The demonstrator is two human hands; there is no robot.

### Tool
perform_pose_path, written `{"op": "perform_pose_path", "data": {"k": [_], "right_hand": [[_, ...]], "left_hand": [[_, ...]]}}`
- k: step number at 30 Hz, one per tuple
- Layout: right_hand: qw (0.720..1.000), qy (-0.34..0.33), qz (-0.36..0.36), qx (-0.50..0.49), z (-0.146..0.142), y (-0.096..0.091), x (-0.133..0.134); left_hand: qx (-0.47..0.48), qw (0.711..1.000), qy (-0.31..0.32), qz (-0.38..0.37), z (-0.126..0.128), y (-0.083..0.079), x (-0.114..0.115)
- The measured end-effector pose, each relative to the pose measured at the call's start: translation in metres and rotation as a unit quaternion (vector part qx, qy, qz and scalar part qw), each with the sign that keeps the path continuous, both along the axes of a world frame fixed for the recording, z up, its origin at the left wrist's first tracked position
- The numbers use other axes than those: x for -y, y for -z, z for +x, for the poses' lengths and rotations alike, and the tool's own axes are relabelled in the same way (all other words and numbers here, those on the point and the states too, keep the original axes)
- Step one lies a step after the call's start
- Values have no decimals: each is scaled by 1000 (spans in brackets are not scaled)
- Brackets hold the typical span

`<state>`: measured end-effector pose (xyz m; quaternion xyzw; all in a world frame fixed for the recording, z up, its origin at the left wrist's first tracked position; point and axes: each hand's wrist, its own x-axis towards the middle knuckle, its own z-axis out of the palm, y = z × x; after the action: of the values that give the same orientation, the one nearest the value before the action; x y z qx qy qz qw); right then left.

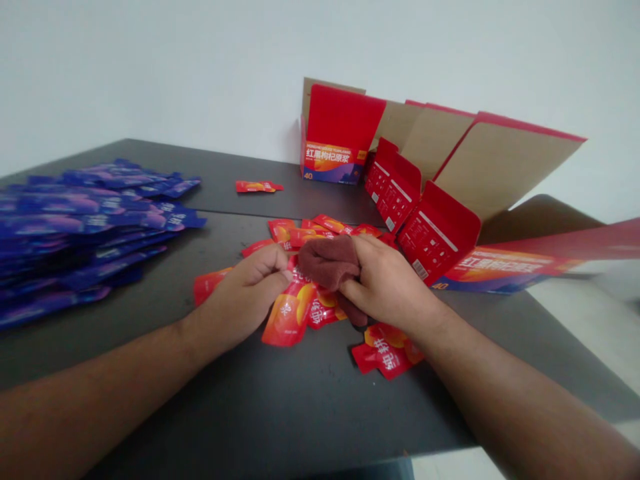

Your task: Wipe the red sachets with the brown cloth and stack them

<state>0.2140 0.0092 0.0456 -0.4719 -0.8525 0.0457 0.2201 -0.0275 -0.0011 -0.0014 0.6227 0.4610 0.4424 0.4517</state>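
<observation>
While the right hand [383,277] grips a brown cloth [327,263] in curled fingers, the left hand [247,287], just left of that cloth, pinches a red-orange sachet [289,317], apparently by its end; loose sachets [387,350] lie around the cloth.

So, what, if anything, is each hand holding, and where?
The right hand grips a bunched brown cloth by its right side. The left hand is curled beside a red-orange sachet; whether it holds anything is unclear.
</observation>
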Motion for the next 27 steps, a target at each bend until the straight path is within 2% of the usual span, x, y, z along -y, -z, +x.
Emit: {"op": "perform_pose_path", "data": {"k": [3,7,11,16,19,23,27], "right_hand": [[1000,-15,-6,12,1,1,0],[1000,1,12,-19,1,3,-1],[1000,-13,0,5,1,1,-1],[999,8,-2,-37,1,0,-2],[1000,4,0,-13,-1,0,2],[999,-32,-30,28,-3,0,10],[999,-10,-20,27,-3,0,10]], "left_hand": [[0,1000,4,-1,0,-1,0],[1,1000,1,2,1,-1,0],[3,1000,6,2,0,2,0],[6,1000,9,8,-2,7,-2],[21,1000,18,-1,-1,8,-2],[36,999,21,-28,1,7,-1],[43,999,19,-17,0,8,-2]]}}
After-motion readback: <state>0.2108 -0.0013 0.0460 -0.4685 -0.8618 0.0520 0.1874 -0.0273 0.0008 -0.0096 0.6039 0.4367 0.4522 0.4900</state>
